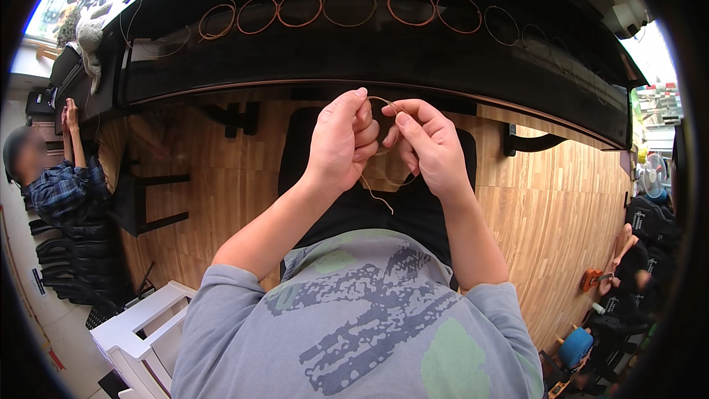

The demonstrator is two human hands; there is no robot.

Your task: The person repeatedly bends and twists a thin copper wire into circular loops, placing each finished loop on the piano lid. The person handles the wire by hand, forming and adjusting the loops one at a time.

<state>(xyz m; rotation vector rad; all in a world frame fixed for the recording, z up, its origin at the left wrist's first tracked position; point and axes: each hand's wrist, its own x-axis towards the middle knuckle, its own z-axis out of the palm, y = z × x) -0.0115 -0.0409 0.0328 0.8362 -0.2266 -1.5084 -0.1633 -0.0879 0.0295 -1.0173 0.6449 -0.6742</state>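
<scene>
Between my two hands is a thin brass-coloured guitar string, bent into a loop, its loose tail hanging below. My left hand is closed around one side, thumb pressed on the curled index finger at the top. At the other side, the thumb and index finger of my right hand pinch the loop, the other fingers curled. Beyond my hands, several copper-coloured coiled strings lie in a row on a glossy black piano. Paler silvery coils are at the row's right end.
A long loose wire lies near the piano's left end, beside a grey plush toy. At the left sits a person in a plaid shirt near a black stool. White furniture stands lower left; bags and a small orange ukulele are at right.
</scene>
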